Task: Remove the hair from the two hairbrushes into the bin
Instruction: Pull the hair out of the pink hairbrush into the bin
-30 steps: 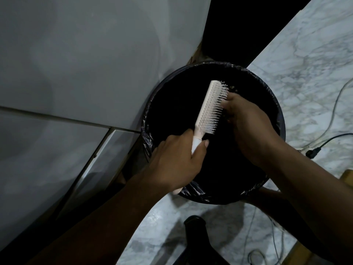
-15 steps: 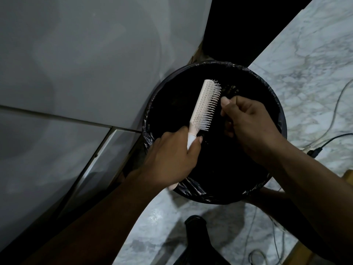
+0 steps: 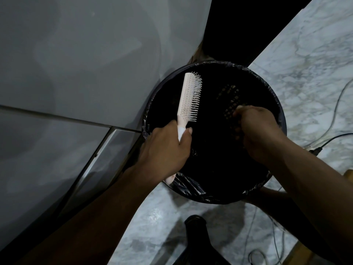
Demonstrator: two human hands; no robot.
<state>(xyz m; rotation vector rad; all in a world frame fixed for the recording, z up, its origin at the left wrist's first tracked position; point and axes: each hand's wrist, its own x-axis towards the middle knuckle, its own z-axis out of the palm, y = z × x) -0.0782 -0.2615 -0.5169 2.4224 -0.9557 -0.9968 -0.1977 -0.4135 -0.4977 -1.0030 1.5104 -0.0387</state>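
A pale pink hairbrush (image 3: 189, 98) with white bristles is held over the left side of a round black bin (image 3: 271, 180) lined with a dark plastic bag. My left hand (image 3: 166, 150) grips the brush by its handle, bristles facing right. My right hand (image 3: 254, 129) hangs over the right half of the bin, apart from the brush, fingers curled and pointing down into it. Whether it pinches hair I cannot make out against the dark interior. Only one hairbrush is in view.
A grey wall or cabinet panel (image 3: 76, 73) stands directly left of the bin. The floor is white marble (image 3: 305, 64), with cables (image 3: 332, 138) trailing at the right. A dark rounded object (image 3: 196, 230) sits at the bottom centre near my feet.
My right hand left the bristles and moved right and down over the bin. My left hand carried the brush leftward toward the bin's left rim.
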